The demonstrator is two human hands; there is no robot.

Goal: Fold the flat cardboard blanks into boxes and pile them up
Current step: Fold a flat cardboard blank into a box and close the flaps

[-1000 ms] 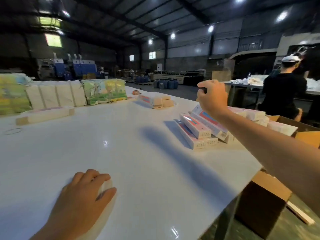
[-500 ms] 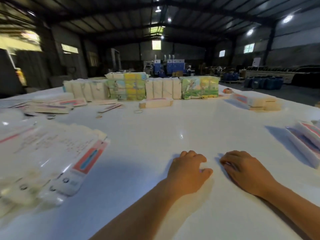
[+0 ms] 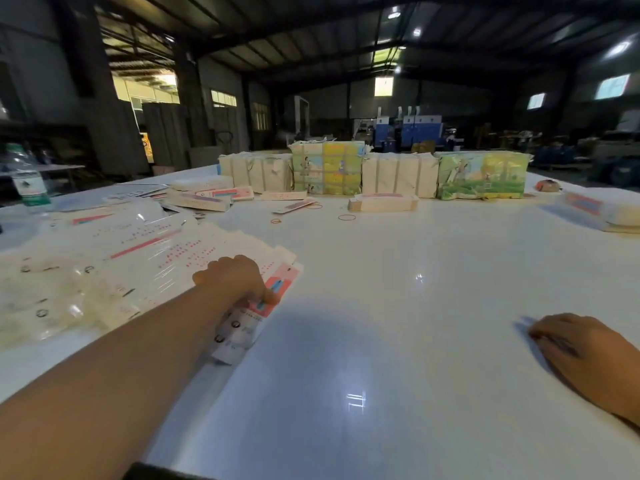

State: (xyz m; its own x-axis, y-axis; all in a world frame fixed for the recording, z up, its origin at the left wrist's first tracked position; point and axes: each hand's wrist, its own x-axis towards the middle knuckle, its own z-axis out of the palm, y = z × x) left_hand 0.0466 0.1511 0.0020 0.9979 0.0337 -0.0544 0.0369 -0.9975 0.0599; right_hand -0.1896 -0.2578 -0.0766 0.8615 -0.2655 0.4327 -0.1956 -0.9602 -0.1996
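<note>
A fanned heap of flat white cardboard blanks [image 3: 145, 258] with pink and blue print lies on the left of the white table [image 3: 398, 306]. My left hand [image 3: 235, 282] reaches onto the heap's right edge, and its fingers curl on the top blank [image 3: 277, 289] at the pink patch. My right hand [image 3: 588, 355] rests palm down on the bare table at the right, with nothing in it. Folded boxes [image 3: 382, 202] lie further back, and more sit at the far right edge [image 3: 602, 213].
Wrapped bundles of blanks [image 3: 481, 174] stand in a row across the far side of the table. Loose boxes and blanks [image 3: 204, 199] lie at the back left, rubber bands [image 3: 346, 217] near the middle, and a water bottle [image 3: 27, 178] at the far left.
The view has swung left. My left hand moved from the bare table onto the heap of blanks and took the top one. My right hand stays flat on the table.
</note>
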